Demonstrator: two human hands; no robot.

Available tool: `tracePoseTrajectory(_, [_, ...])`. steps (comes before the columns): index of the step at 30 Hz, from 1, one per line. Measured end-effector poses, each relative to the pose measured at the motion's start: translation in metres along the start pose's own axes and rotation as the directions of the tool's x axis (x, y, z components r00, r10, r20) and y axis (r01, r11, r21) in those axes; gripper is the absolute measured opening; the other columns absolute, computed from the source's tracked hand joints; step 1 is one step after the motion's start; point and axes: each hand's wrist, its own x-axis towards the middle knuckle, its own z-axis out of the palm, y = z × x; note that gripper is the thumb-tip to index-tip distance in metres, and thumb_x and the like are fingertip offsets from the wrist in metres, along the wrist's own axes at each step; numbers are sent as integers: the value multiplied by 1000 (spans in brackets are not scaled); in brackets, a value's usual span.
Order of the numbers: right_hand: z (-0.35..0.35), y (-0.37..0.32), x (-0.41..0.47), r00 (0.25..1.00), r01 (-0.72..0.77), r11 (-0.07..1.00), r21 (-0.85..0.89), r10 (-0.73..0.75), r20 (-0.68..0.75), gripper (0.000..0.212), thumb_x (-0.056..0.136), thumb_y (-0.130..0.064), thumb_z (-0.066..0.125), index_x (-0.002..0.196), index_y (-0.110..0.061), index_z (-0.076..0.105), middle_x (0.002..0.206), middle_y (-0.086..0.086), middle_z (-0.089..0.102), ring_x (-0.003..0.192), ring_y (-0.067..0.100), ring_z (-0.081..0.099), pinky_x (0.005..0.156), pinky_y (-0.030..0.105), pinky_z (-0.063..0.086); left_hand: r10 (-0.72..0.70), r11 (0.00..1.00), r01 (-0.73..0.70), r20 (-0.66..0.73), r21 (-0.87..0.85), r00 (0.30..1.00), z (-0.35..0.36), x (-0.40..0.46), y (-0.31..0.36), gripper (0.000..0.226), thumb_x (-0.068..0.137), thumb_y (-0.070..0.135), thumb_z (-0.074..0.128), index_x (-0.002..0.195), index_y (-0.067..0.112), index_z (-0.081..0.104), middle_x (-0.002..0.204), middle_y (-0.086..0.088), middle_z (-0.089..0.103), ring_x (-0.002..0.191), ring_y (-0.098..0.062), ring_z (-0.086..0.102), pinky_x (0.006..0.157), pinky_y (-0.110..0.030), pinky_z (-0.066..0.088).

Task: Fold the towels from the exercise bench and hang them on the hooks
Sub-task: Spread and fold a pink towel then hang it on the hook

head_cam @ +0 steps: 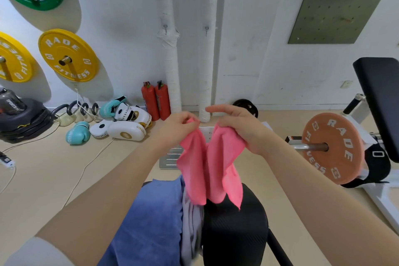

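- We hold the pink towel [210, 164] up in the air over the exercise bench [235, 229], our left hand [180, 124] pinching one top corner and our right hand [238, 127] gripping the other edge, index finger lifted free.
- The two hands are near each other but apart, so the cloth sags between them in a deep fold, its lower ends dangling just above the black pad.
- It looks thin, light and limp — it will not keep a crease by itself, and it should not slip from a fingertip pinch.
- We judge the best hold is at the corners: draw them apart to flatten it, then bring corner to corner.
- A blue towel [151, 222] and a grey towel [191, 227] lie rumpled on the bench, not yet folded.
- Two small hooks [165, 28] sit on the white wall ahead, both bare — hanging will need a folded edge or loop draped over one.
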Motion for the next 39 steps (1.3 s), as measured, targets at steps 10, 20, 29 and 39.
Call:
tracePoseTrajectory(10, [4, 8, -3, 999, 41, 973, -226, -47, -22, 20, 88, -3, 55, 98, -14, 69, 91, 8, 66, 85, 15, 58, 83, 30, 47, 298, 931, -287, -16, 226, 954, -5, -18, 25, 10, 80, 21, 69, 89, 22, 64, 79, 6, 63, 72, -9, 56, 71, -27, 46])
tracePoseTrajectory(20, [8, 13, -2, 1000, -20, 941, -339, 15, -18, 35, 84, -6, 59, 117, -16, 58, 106, 11, 66, 90, 22, 64, 84, 38, 52, 3, 916, 72, 186, -394, 983, 15, -23, 10, 19, 93, 15, 51, 109, 13, 63, 98, -7, 66, 83, -16, 59, 73, -26, 48])
tracePoseTrajectory(29, [7, -10, -21, 960, 37, 999, 3, -37, 276, 35, 85, 12, 48, 100, -13, 67, 84, 0, 72, 80, 10, 67, 78, 28, 56, -34, 846, -34, -117, -531, 993, 22, -20, 5, 18, 94, 17, 51, 82, 17, 64, 73, 3, 64, 67, -7, 59, 58, -17, 48])
tracePoseTrajectory(39, [34, -18, 4, 865, 264, 735, -625, -467, -184, 23, 81, -26, 69, 62, -20, 58, 69, -12, 44, 63, 1, 45, 60, 10, 34, 37, 711, -97, -101, -697, 994, 21, -23, 8, 31, 95, 16, 46, 92, 29, 73, 86, -2, 69, 85, -22, 51, 71, -28, 42])
